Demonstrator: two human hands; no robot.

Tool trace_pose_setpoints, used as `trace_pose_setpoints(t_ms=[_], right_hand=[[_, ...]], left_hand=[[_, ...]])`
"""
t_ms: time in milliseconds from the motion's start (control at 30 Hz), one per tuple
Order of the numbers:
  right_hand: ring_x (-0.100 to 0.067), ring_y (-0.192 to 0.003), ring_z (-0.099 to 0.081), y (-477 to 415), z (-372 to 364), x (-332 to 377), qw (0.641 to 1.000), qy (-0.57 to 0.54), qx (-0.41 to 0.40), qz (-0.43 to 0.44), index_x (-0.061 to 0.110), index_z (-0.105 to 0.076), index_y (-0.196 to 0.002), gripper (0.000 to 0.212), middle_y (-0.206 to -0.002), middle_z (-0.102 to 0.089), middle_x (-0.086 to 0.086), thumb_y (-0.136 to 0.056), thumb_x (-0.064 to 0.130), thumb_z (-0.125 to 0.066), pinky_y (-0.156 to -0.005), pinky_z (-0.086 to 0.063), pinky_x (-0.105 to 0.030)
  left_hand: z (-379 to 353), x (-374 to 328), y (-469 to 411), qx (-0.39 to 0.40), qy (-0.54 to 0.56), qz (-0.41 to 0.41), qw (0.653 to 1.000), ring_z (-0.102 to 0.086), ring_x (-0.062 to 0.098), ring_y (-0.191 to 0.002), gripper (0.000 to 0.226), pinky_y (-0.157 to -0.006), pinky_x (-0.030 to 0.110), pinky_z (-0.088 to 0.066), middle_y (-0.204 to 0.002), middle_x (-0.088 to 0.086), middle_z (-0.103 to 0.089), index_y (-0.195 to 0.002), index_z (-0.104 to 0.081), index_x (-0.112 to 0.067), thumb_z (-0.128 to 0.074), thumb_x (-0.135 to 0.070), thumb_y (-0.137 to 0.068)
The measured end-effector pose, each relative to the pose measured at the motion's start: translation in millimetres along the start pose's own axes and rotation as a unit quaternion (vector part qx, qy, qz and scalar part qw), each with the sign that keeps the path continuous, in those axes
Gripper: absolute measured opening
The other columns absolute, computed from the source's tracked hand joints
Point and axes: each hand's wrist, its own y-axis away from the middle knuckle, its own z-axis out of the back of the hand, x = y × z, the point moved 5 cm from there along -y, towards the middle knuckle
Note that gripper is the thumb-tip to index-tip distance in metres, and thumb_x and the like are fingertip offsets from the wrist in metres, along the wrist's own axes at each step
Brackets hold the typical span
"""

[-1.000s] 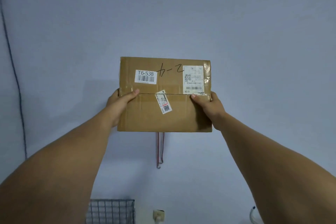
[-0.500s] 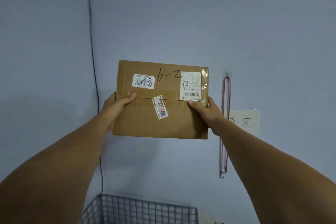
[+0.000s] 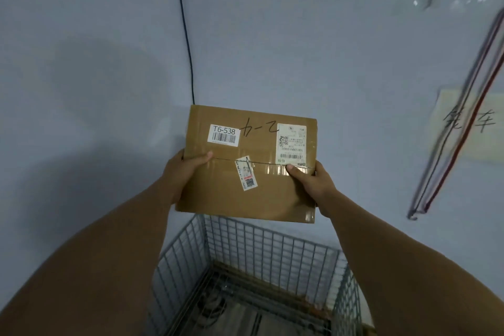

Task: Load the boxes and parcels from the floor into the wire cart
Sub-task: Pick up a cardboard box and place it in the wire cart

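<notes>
Box is held above wire cart, gripped at opposite side edges by left hand and right hand, judged stiff, light, tape-slick, so edge grips are favoured.

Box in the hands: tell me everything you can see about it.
The box is flat brown cardboard, its centre seam taped shut. The face toward the camera shows a white barcode label reading T6-538, black handwriting, a larger shipping label and a small sticker across the seam. The left hand and right hand grip its side edges, thumbs on top. It hangs in the air above the wire cart.
</notes>
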Motion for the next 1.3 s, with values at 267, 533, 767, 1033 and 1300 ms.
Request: trace_pose_setpoints(t_ms=[267,533,767,1033,1300], right_hand=[[-0.024,-0.116,-0.059,-29,-53,-197,0.984,0.007,-0.014,-0.175,0.026,-0.051,-0.142,0.072,-0.128,-0.063,0.004,-0.082,0.047,-0.084,-0.104,-0.048,-0.044],[-0.030,-0.117,-0.060,-26,-107,-418,0.933,0.001,-0.043,-0.356,0.022,-0.047,-0.146,0.081,-0.135,-0.060,-0.006,-0.079,0.047,-0.085,-0.093,-0.055,-0.044],[-0.031,-0.113,-0.066,-40,-179,-588,0.888,0.013,-0.088,-0.450,0.020,-0.049,-0.138,0.095,-0.128,-0.065,-0.006,-0.063,0.057,-0.093,-0.099,-0.056,-0.055],[-0.031,-0.109,-0.070,-82,-256,-724,0.865,-0.028,-0.085,-0.494,0.028,-0.052,-0.139,0.105,-0.126,-0.070,-0.005,-0.046,0.049,-0.095,-0.096,-0.058,-0.055],[-0.024,-0.106,-0.067,-122,-303,-803,0.872,-0.014,-0.118,-0.475,0.026,-0.055,-0.137,0.059,-0.121,-0.068,0.000,-0.084,0.025,-0.083,-0.095,-0.056,-0.046]], left_hand=[[-7,187,-59,0.021,-0.044,0.148,0.988,-0.074,0.026,-0.102,0.094,-0.093,0.053,-0.058,-0.123,-0.001,-0.073,-0.139,-0.057,-0.027,-0.093,-0.062,-0.059],[-27,409,-108,0.077,-0.085,0.290,0.950,-0.065,0.019,-0.096,0.077,-0.090,0.040,-0.050,-0.116,-0.004,-0.066,-0.138,-0.054,-0.033,-0.087,-0.055,-0.072],[-10,603,-160,0.096,-0.137,0.355,0.920,-0.066,0.019,-0.102,0.067,-0.099,0.048,-0.052,-0.114,-0.011,-0.067,-0.128,-0.056,-0.042,-0.084,-0.062,-0.071],[5,757,-221,0.073,-0.206,0.315,0.924,-0.063,0.017,-0.090,0.028,-0.067,0.025,-0.043,-0.095,-0.014,-0.063,-0.109,-0.061,-0.029,-0.077,-0.041,-0.089],[3,845,-274,0.100,-0.292,0.193,0.931,-0.066,0.007,-0.087,0.046,-0.080,0.037,-0.056,-0.094,-0.009,-0.068,-0.118,-0.057,-0.014,-0.085,-0.022,-0.082]])
